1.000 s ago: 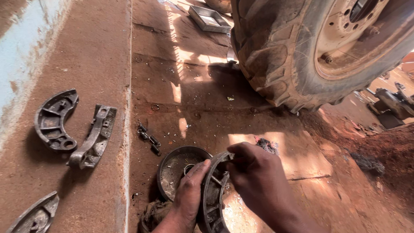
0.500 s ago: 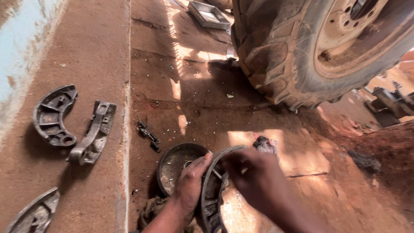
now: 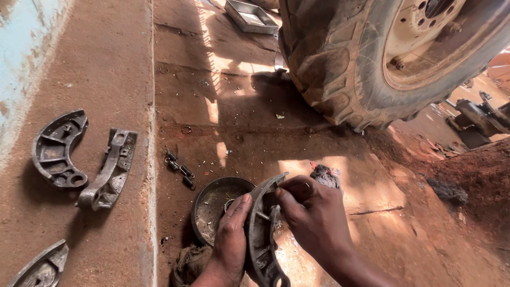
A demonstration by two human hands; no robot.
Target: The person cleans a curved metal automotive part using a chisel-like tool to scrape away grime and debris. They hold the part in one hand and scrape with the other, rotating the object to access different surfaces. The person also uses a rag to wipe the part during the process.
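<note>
While the left hand (image 3: pixel 229 242) closes around the outer, curved edge of a grey metal brake shoe (image 3: pixel 263 234), with its thumb laid up along the lining face, the right hand (image 3: pixel 314 218) meets the same part from the other side. The right fingers are curled and pinched together at the inner web of the shoe, near its upper end; what, if anything, lies between the fingertips cannot be told. The shoe stands on edge between the two hands, its arc running from the lower middle of the view up toward the right hand, and it is held just above the ground.

Just behind the left hand, a shallow round metal dish (image 3: pixel 217 204) rests on the concrete floor (image 3: pixel 212 95), partly hidden by the shoe. A dirty rag (image 3: pixel 187 264) lies beside the left wrist. A small dark spring (image 3: pixel 179 169) lies a little beyond the dish. On the raised strip to the left lie three more shoes: one curved shoe (image 3: pixel 56 150), a second shoe (image 3: pixel 109 169) just beside it, and a third shoe (image 3: pixel 41 266) at the lower edge. A large tractor tyre (image 3: pixel 340 58) stands at upper right, with a flat metal tray (image 3: pixel 249 15) on the floor beyond it.
</note>
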